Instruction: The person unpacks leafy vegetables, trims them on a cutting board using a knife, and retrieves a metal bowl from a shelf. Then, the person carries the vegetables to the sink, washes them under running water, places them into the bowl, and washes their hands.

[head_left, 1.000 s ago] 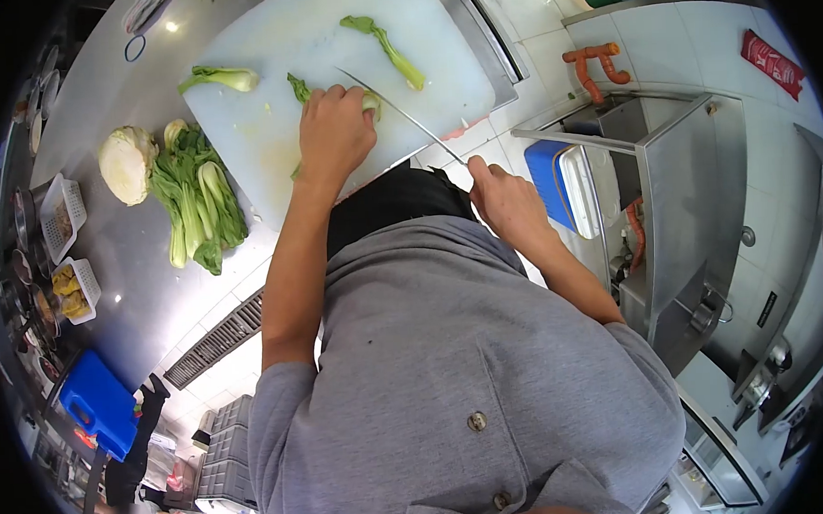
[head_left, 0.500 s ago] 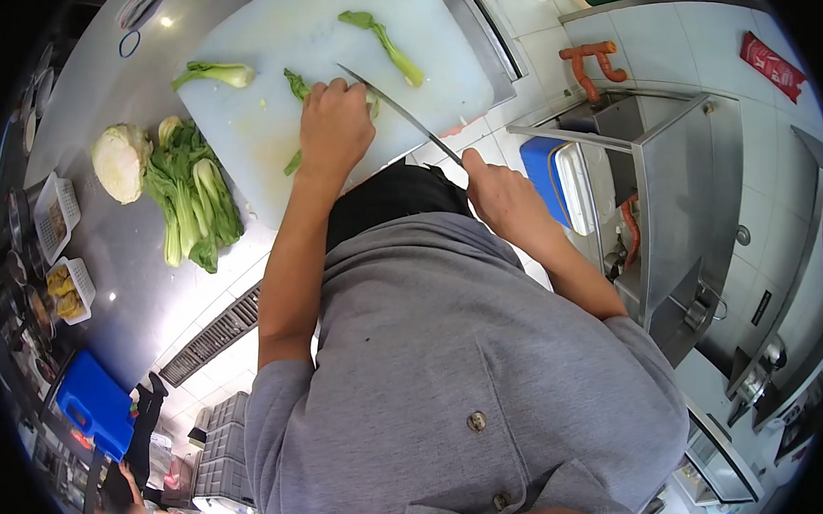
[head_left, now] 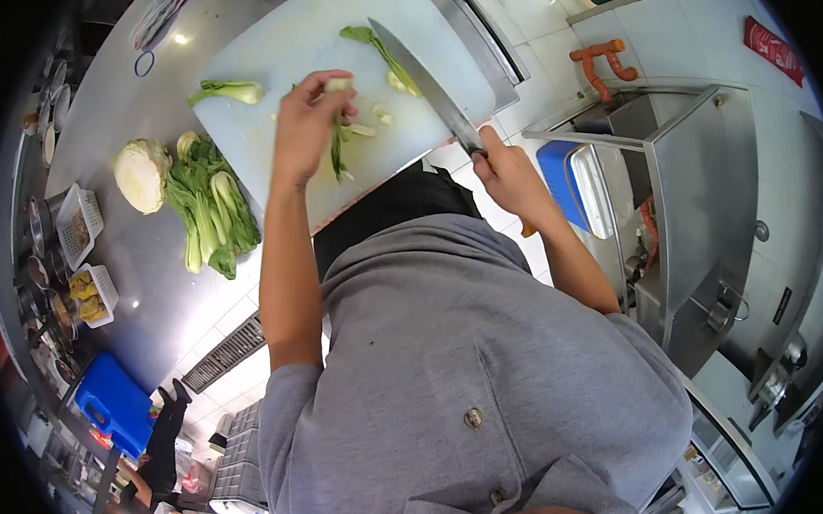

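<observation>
My left hand (head_left: 312,128) is raised over the white cutting board (head_left: 274,42), fingers curled around a pale piece of bok choy stem (head_left: 338,84). Below it on the board lie a leafy green strip (head_left: 338,157) and cut pale bits (head_left: 382,113). My right hand (head_left: 515,177) grips the handle of a large kitchen knife (head_left: 427,86). The blade slants up and left across the board's right part, beside a bok choy piece (head_left: 365,38) that it partly overlaps. Another bok choy piece (head_left: 230,92) rests at the board's upper left.
Left of the board, a bunch of bok choy (head_left: 209,206) and a cabbage (head_left: 142,175) lie on the steel counter (head_left: 147,305). White baskets (head_left: 81,225) stand farther left. A metal sink unit (head_left: 703,207) is at right. Another person (head_left: 167,433) is at lower left.
My left hand has lifted off the bok choy and shifted slightly left, now with a pale piece in its fingers. The knife has moved right, away from that hand. Cut bits now show.
</observation>
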Available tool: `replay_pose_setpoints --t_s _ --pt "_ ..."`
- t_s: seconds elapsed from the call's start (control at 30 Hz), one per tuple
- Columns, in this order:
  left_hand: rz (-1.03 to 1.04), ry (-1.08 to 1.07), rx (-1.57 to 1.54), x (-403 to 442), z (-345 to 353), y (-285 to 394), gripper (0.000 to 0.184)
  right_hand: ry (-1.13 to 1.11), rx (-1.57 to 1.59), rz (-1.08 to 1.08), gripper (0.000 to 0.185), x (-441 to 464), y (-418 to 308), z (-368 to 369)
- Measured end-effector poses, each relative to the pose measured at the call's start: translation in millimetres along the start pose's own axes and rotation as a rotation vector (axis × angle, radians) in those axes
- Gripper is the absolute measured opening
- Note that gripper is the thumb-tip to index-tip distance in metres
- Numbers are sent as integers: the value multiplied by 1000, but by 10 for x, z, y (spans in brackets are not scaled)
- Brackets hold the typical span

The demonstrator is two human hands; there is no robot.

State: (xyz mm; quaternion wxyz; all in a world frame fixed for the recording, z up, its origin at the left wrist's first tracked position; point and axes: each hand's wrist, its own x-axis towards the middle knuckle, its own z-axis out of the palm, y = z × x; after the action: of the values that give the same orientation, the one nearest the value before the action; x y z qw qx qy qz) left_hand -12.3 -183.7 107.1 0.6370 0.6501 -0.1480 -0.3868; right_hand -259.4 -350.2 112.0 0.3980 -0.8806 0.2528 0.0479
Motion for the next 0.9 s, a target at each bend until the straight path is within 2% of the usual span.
replay_pose_setpoints --t_s 0.03,0.07,0.13,0.23,0.33,0.4,0.47,0.5,0.53,0.57,0.6,0.63,0.67,0.7,0.77,0.83,0.9 --pt "-104 24 -104 -3 -53 159 20 -15 19 1 22 -9 -17 -18" --pt "-101 25 -87 -8 -123 197 20 -30 39 -1 25 -12 -47 -46" --pt "-85 52 -325 -23 -338 300 25 -49 75 -45 24 -65 -169 -118" --pt "-2 59 -335 -110 -660 331 28 -405 30 -23 18 -89 -234 -135" --pt "66 111 -336 -226 -959 425 24 -543 72 -112 17 -58 -132 78" --pt "84 150 -331 -277 -1132 479 23 -513 66 -120 18 -30 -130 126" --pt "183 374 46 -294 -1274 525 23 -443 88 58 17 2 -143 74" --pt "187 394 260 -251 -1347 575 25 -442 85 51 17 14 -110 72" --pt "192 400 259 -182 -1377 594 25 -351 114 84 18 19 -51 74" --pt "353 328 574 -109 -1403 615 27 -260 141 117 20 24 -13 65" --pt "509 250 888 -33 -1371 652 29 -261 134 110 20 39 -16 32" --pt "536 200 870 95 -1332 639 32 -264 145 149 24 54 -34 -11" --pt "602 154 1049 239 -1307 619 36 -268 154 185 29 72 -41 -49" --pt "665 107 1230 393 -1288 601 40 -227 113 97 38 78 65 -1" --pt "557 20 1196 685 -1282 324 46 -229 100 90 38 97 95 14" --pt "560 25 1217 839 -1322 19 44 -241 90 75 39 95 79 29" --pt "555 24 1242 740 -1362 44 43 -187 121 83 24 75 67 46"
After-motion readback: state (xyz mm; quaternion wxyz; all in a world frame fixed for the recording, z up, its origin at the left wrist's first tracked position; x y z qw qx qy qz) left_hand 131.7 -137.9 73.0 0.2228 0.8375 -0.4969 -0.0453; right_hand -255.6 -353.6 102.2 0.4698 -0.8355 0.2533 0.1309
